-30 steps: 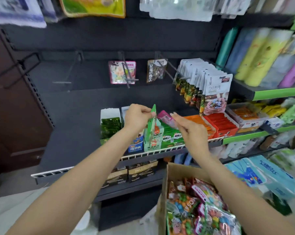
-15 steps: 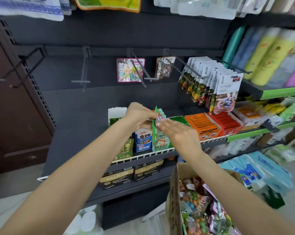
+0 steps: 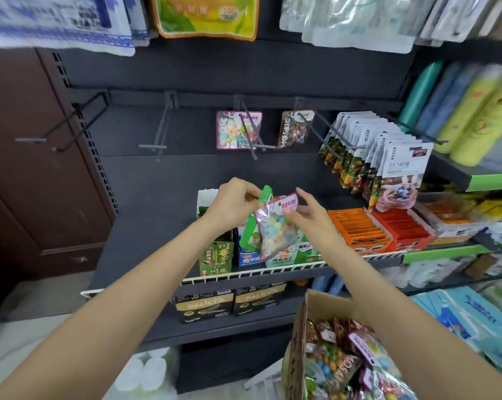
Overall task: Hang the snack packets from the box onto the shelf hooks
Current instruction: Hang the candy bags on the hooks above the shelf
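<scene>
While both my hands hold packets in front of the shelf, nothing is hooked yet.

My left hand (image 3: 234, 199) pinches the green packet (image 3: 265, 194); my right hand (image 3: 307, 216) pinches the pink candy packet (image 3: 275, 229). I should line its hole up with the hook (image 3: 251, 140), then slide it back.

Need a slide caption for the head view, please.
Both hands hold a pink-edged candy packet below the shelf hooks.

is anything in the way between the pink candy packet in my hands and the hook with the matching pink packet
Nothing visible blocks it. The pink-edged packet, held by the left hand and right hand, sits below the hook; only open dark back panel lies between. One matching packet already hangs far back.
</scene>
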